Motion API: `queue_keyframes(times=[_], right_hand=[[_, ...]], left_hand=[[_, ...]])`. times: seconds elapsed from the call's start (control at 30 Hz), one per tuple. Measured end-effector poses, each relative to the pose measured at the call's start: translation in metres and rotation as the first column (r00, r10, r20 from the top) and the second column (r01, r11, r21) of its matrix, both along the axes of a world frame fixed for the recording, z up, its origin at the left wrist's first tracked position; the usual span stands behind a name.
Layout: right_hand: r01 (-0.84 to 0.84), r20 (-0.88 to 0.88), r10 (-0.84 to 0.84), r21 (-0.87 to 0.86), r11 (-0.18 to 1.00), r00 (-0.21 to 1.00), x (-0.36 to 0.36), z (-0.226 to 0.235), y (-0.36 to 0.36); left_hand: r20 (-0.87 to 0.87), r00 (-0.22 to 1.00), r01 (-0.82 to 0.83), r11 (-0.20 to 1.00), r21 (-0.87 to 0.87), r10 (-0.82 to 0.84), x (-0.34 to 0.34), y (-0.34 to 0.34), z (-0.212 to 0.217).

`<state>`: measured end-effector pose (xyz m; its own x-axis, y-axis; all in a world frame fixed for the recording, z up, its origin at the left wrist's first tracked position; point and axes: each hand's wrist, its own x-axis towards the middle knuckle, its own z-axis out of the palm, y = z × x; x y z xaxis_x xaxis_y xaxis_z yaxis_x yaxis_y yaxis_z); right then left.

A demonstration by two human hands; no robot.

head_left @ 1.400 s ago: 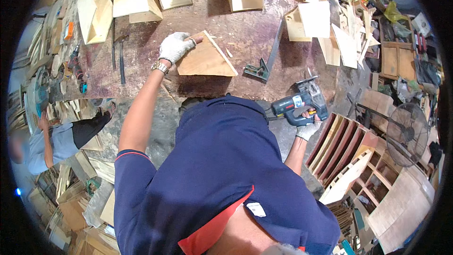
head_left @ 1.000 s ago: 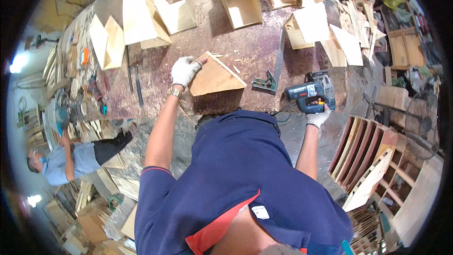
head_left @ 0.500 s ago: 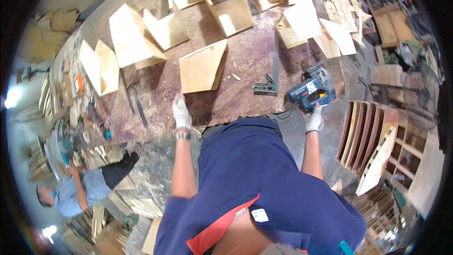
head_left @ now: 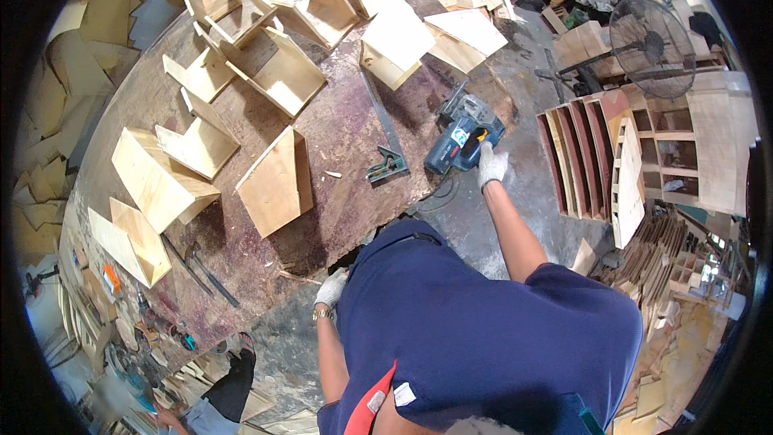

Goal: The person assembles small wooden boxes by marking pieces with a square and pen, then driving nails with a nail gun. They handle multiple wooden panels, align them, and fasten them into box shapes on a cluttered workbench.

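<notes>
My right hand (head_left: pixel 493 165), in a white glove, is closed on the rear of the handle of a blue jigsaw (head_left: pixel 451 149) with a yellow trigger. The jigsaw rests at the right end of the worktable (head_left: pixel 354 234). My left hand (head_left: pixel 331 288), also gloved, is low beside my waist by the table's front edge; its fingers are too small and partly hidden to read. Left of the jigsaw lies a combination square (head_left: pixel 388 167) with a long metal blade. A pentagon-faced wooden piece (head_left: pixel 274 181) stands nearer the middle, a small wood chip (head_left: pixel 332 174) beside it.
Several open wooden box assemblies (head_left: pixel 286 76) stand along the table's far side. Metal bars (head_left: pixel 211 274) and a drill (head_left: pixel 157 318) lie at the left. A slatted wooden rack (head_left: pixel 576 157) and a fan (head_left: pixel 652 47) stand right. Another person (head_left: pixel 213 415) is at lower left.
My left hand has dropped from the tabletop beside the wooden piece to my waist. My right hand stays on the jigsaw. The whole view has turned and shifted.
</notes>
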<state>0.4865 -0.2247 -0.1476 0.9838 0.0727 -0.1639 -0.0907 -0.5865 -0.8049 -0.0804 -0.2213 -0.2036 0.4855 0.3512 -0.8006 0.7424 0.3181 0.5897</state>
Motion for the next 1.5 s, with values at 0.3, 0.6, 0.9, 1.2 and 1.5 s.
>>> queue_keyframes(times=[0.3,0.6,0.9,1.2,1.5], right_hand=[[-0.026,-0.011,0.025,-0.140,0.990,1.000,0.000,0.021,0.007],[-0.281,0.382,0.267,-0.020,0.959,0.885,-0.002,0.092,0.063],[0.073,-0.545,0.529,0.738,0.670,0.651,0.050,0.085,0.242],[-0.258,-0.344,0.686,0.745,0.615,0.641,0.031,0.099,0.293],[0.131,-0.217,0.621,0.975,0.182,0.753,-0.013,0.176,0.154]], left_hand=[[-0.304,0.821,0.491,0.870,-0.055,-0.483,0.034,-0.001,-0.075],[-0.044,0.985,-0.166,0.986,-0.019,0.165,0.039,0.026,0.059],[0.456,-0.098,-0.694,0.268,-0.668,0.884,0.051,0.094,0.135],[0.494,-0.213,-0.879,0.056,-0.473,0.843,0.096,0.159,0.142],[0.535,0.092,-0.779,0.396,-0.486,0.840,0.218,0.230,0.161]])
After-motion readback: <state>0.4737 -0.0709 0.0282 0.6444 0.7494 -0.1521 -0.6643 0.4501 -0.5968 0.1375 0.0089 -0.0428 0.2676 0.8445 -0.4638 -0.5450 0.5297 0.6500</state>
